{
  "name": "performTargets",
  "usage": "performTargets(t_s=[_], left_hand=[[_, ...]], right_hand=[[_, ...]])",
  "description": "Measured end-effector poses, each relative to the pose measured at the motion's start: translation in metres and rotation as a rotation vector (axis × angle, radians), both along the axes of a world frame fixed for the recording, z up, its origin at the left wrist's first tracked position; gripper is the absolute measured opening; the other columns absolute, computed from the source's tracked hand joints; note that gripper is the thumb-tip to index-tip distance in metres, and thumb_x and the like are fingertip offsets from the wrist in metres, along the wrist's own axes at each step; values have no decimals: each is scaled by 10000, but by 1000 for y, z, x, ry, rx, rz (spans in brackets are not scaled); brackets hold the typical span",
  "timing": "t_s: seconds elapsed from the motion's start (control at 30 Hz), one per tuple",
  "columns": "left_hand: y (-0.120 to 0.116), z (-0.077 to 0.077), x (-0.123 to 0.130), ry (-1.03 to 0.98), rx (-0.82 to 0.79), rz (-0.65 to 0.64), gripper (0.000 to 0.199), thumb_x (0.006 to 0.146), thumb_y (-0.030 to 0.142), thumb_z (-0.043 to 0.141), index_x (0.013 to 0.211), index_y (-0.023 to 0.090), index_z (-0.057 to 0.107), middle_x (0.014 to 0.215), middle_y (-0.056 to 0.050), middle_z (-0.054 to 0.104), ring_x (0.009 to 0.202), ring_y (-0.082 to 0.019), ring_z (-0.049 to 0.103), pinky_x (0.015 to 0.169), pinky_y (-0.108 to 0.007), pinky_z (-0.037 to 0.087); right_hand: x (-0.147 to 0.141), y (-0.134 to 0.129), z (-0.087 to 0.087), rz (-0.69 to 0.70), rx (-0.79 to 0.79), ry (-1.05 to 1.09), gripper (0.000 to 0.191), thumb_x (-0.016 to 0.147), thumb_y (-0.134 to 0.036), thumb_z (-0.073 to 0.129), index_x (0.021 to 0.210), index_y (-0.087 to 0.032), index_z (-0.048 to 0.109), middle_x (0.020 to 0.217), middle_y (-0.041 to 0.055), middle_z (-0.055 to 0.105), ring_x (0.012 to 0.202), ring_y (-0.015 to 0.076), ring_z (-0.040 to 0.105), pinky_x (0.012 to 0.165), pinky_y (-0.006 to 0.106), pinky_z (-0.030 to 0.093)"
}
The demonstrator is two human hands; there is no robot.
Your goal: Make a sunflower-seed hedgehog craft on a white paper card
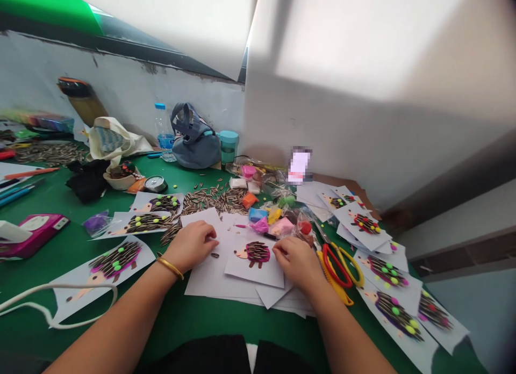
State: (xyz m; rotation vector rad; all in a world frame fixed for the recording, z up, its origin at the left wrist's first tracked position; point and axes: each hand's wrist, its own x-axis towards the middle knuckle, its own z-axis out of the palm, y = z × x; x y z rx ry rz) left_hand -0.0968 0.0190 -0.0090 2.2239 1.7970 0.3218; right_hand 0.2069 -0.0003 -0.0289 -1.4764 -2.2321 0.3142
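Note:
A small white card (253, 275) carries a hedgehog figure (258, 252) with a purple body and sunflower seeds for spines. It lies on larger white sheets (201, 282) at the middle of the table. Left of the card, my left hand (192, 246) has its fingers curled together over the sheets; what they hold, if anything, is hidden. A single seed (215, 255) lies just beneath those fingertips. At the card's right edge, my right hand (296, 260) has thumb and fingers pressed together, their contents too small to make out. Behind the sheets spreads a seed pile (213, 199).
Finished-looking hedgehog cards (116, 262) lie at left, with more cards (397, 315) at right. Scissors with red handles (336, 265) and yellow-handled scissors (350, 264) rest beside my right hand. Colored clay packets (258, 215), a blue bag (196, 145) and a bottle (164, 137) stand farther back.

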Motion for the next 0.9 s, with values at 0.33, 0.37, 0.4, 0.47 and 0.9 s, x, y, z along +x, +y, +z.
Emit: performTargets(t_s=[0.33, 0.37, 0.4, 0.47, 0.9], left_hand=[[-9, 9, 9, 132, -130, -253, 111, 815, 284, 608, 798, 227, 702, 934, -46, 668, 891, -236, 617, 754, -337, 406], [-10, 8, 10, 150, -119, -263, 111, 816, 262, 594, 799, 224, 697, 932, -49, 669, 880, -236, 618, 746, -340, 405], [-11, 7, 12, 167, -107, -271, 113, 814, 241, 581, 799, 221, 691, 933, -52, 670, 874, -238, 619, 741, -343, 405], [-13, 6, 15, 199, -83, -274, 120, 816, 218, 560, 795, 215, 677, 932, -59, 674, 870, -248, 623, 742, -355, 407], [-32, 29, 66, -429, -11, -196, 148, 883, 192, 515, 865, 211, 661, 882, -22, 706, 859, -192, 635, 782, -311, 468]], right_hand=[[-4, -3, 8, -36, -210, -209, 26, 851, -244, 670, 861, -221, 663, 934, 30, 677, 930, 204, 600, 771, 309, 336], [-5, -3, 7, -44, -215, -217, 26, 861, -242, 663, 864, -217, 659, 943, 32, 677, 944, 207, 598, 779, 313, 332], [-7, -3, 6, -51, -217, -223, 27, 871, -241, 656, 867, -214, 655, 951, 35, 676, 953, 210, 597, 783, 316, 329], [-10, -3, 3, -64, -215, -232, 32, 886, -241, 644, 875, -211, 648, 960, 39, 677, 956, 215, 594, 782, 320, 325], [-8, -7, 4, 60, -11, 156, 70, 872, -151, 569, 860, -206, 612, 846, 23, 641, 825, 182, 578, 752, 303, 377]])
